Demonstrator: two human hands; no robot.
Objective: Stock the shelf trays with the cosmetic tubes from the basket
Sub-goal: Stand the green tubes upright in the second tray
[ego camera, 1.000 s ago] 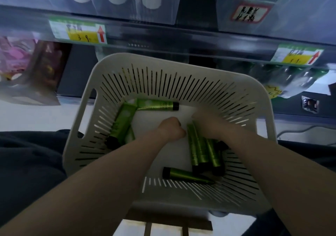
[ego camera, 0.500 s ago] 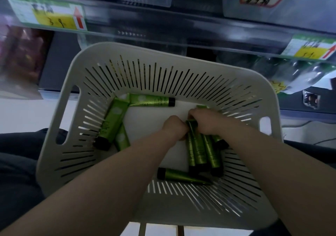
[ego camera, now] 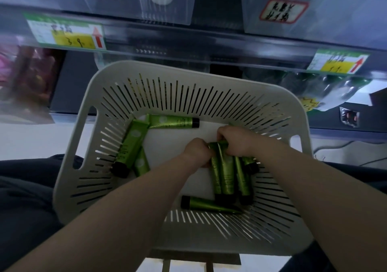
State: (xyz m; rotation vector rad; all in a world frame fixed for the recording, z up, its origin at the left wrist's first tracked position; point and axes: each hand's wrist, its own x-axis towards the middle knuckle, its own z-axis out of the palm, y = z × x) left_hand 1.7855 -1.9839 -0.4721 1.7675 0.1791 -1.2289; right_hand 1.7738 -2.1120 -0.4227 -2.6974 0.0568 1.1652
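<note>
Down in the right half of the white slotted basket (ego camera: 129, 77), both hands meet over a bundle of tubes (ego camera: 225, 175) lying side by side, black caps toward the near wall. On the right hand (ego camera: 236, 139) the fingers are curled over the crimped far ends. The left hand (ego camera: 196, 151) is curled onto the bundle's left edge, its fingertips hidden behind the knuckles, so how firm that pinch is I cannot tell

The main risk is the hold itself. The tubes look glossy and are gripped only at their thin flat ends, with the heavier capped ends free, so on a lift one may swing, fan out and slide loose. A skewed tube (ego camera: 249, 163) at the bundle's right side does not lie parallel with the rest, so it is likeliest to be left behind or dropped. Anything that slips would probably land on the loose tube (ego camera: 207, 204) lying crosswise just near the caps, or roll against the slotted wall

Three more tubes lie at the far left: one along the far wall (ego camera: 173, 123), one slanting (ego camera: 130, 144), one partly under it (ego camera: 141, 164)

Above, a clear tray (ego camera: 167, 14) holds white items, and the right tray (ego camera: 345, 10) shows green at its top. A hurried reach could clip the shelf edge (ego camera: 209, 39) or feed the wrong tray
</note>
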